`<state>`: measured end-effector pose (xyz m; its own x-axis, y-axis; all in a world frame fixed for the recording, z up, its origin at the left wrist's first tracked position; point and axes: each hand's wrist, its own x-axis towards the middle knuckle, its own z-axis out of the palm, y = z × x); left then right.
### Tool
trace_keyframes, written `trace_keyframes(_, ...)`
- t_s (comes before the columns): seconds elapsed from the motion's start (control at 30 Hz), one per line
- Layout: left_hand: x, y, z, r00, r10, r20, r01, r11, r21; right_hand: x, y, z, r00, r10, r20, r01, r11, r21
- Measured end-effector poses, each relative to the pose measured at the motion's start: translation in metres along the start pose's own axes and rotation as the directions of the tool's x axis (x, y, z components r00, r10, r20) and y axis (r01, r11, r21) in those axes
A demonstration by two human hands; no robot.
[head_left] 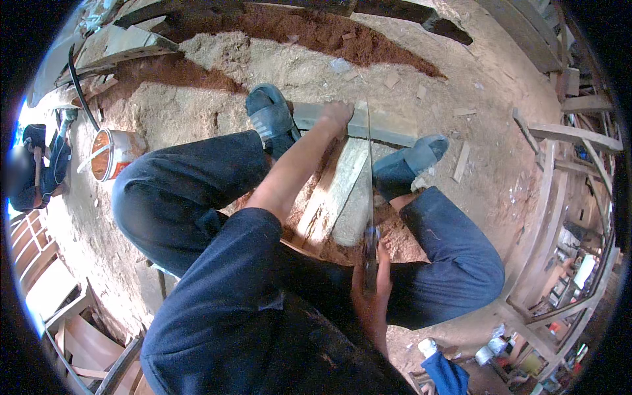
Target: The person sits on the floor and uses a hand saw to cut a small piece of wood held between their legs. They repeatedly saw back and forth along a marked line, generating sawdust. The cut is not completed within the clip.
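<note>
A grey, squared length of timber [392,128] lies crosswise between my sandalled feet. My left hand [337,117] is closed over its upper side, left of the saw line. In my right hand [374,273], low and nearer my body, is the handle of a handsaw [370,178]. Its thin blade points away from me, seen nearly edge-on, and crosses the timber just right of my left hand. Whether the teeth have cut into the wood I cannot tell. Beneath the blade, a pale board [337,187] runs lengthwise between my legs.
My left sandal [270,115] and right sandal [426,153] flank the timber. A white bucket [125,155] stands at left, near another person [49,164]. Reddish sawdust [309,33] and wood offcuts [461,161] lie on the ground. Wooden frames [546,191] line the right side.
</note>
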<state>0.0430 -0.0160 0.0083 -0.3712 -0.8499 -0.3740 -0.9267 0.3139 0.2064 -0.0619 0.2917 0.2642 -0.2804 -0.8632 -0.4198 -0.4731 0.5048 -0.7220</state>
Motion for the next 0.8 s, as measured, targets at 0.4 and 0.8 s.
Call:
trace_keyframes(0.4,0.000,0.017,-0.020,0.999,-0.030,-0.032,0.031,0.999,0.021,0.004,0.018,0.001,0.991,-0.119,-0.058,0.124,0.988,0.095)
trace_keyframes(0.8,0.010,0.027,-0.006,0.992,-0.045,-0.117,0.048,0.999,0.021,0.005,0.009,-0.011,0.996,-0.094,0.007,0.094,0.996,0.009)
